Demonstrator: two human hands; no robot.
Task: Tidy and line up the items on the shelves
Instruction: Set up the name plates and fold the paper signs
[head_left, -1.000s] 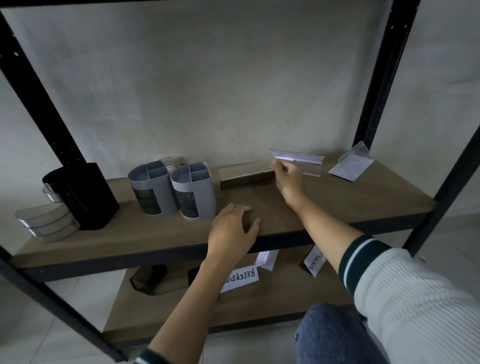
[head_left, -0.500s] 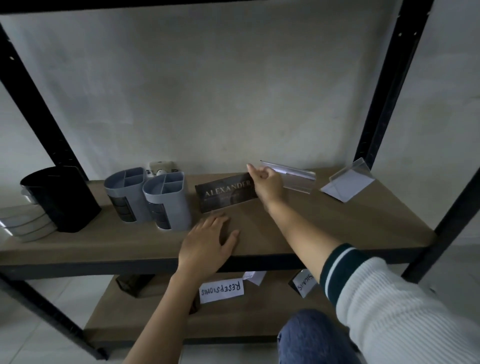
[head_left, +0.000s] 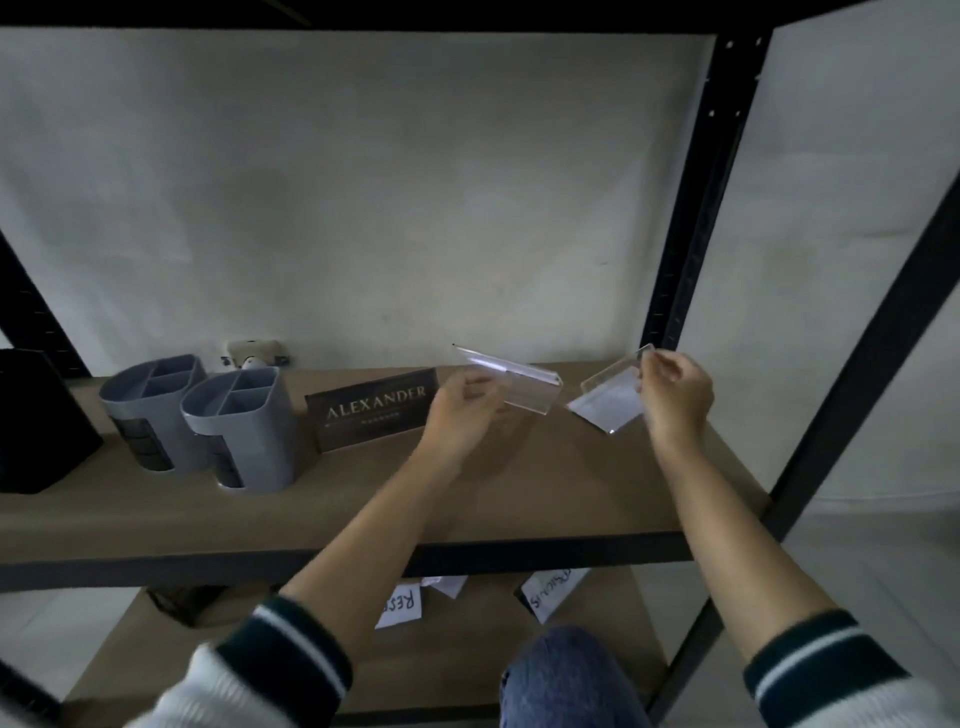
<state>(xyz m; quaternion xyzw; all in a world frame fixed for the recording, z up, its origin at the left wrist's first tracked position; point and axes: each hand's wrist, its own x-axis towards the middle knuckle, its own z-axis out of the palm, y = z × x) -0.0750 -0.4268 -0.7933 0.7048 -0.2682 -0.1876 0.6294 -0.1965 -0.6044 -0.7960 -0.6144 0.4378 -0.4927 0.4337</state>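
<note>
On the lower shelf (head_left: 291, 639) lie paper labels (head_left: 400, 605). Above, on the shelf (head_left: 519, 499), the left hand (head_left: 460, 415) grips a clear holder (head_left: 519, 376), lifted and tilted; the right hand (head_left: 675, 397) pinches a second holder (head_left: 608, 400) at its top corner. Left stand the nameplate (head_left: 371, 413) and two grey organisers (head_left: 202, 421)

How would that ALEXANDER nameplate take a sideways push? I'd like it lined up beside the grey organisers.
The ALEXANDER nameplate stands upright on a narrow base, so it would probably tip if pushed high. It looks stiff and thin, likely light, and should slide on the shelf.
</note>
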